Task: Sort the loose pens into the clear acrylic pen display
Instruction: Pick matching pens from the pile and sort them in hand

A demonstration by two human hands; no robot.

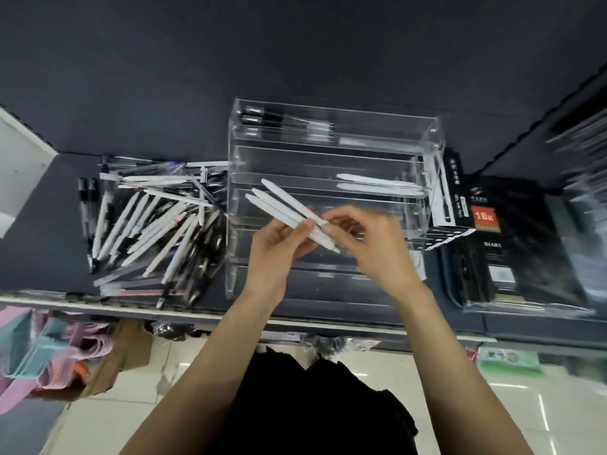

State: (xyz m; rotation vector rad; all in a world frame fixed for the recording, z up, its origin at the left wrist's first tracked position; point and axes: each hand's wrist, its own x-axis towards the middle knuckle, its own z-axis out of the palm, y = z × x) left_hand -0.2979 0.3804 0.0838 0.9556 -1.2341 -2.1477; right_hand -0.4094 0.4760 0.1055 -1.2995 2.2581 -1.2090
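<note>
1. Head view: the left hand [279, 244] grips three white pens [289, 211] in a bundle, fingers curled round their lower ends, tips fanning far-left above the clear acrylic pen display [430, 139].
2. The right hand [368, 244] pinches the near end of one of those pens with its fingers.
3. Two white pens [377, 183] lie in a middle tier of the display; dark pens [262, 118] lie in the far tier.
4. A loose pile of pens [154, 221] lies on the dark shelf [49, 257], left of the display.

Even, fairly bright indoor light; glare streaks on the glossy floor [512, 399]; wide-angle bending at the edges; motion blur smears the right side and corners
</note>
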